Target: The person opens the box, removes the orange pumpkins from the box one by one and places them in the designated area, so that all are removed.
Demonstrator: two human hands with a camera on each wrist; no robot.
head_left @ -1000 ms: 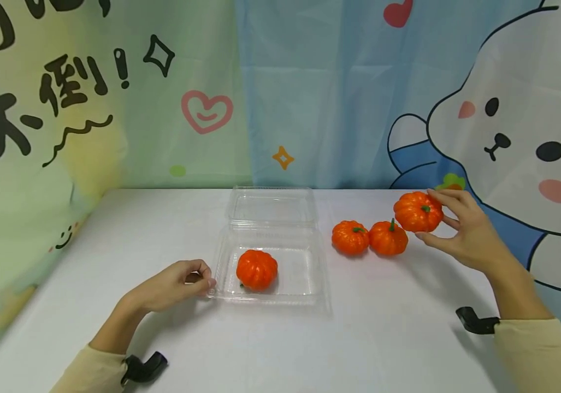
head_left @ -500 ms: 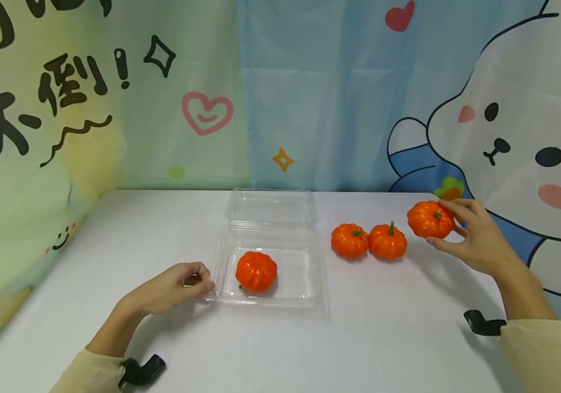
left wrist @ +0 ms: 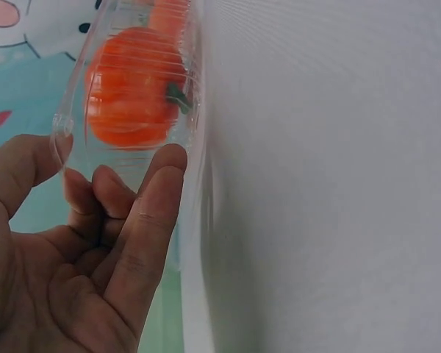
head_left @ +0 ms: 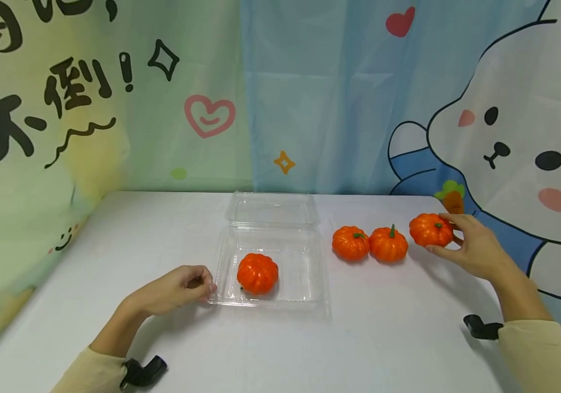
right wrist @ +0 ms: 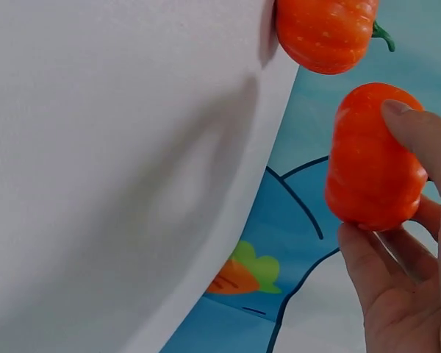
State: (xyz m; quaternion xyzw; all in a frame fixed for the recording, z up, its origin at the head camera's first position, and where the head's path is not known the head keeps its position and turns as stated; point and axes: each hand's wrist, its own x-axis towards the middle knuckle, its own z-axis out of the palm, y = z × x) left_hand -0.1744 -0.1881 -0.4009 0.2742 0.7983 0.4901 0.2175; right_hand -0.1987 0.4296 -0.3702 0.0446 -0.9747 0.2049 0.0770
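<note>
A clear plastic clamshell box (head_left: 305, 256) lies with its lid folded back on the white table. Inside its base, on the left side, sits an orange toy pumpkin (head_left: 258, 274). My left hand (head_left: 177, 289) pinches the box's front left corner; in the left wrist view the thumb (left wrist: 29, 165) is at the rim and the fingers lie against the side wall. My right hand (head_left: 474, 245) grips another toy pumpkin (right wrist: 375, 158) between thumb and fingers, held just above the table at the right. Left of it, two toy pumpkins, one (head_left: 350, 243) and another (head_left: 388, 244), sit side by side.
The white table (head_left: 280, 349) ends at a printed cloth backdrop (head_left: 290, 98) behind it. The box lid (head_left: 272, 210) lies near the table's back edge. A black wrist mount sits on each forearm.
My right hand has shifted right and lowered with its pumpkin, so a gap now shows between that pumpkin and the neighbouring pair. The left hand stays at the box corner.
</note>
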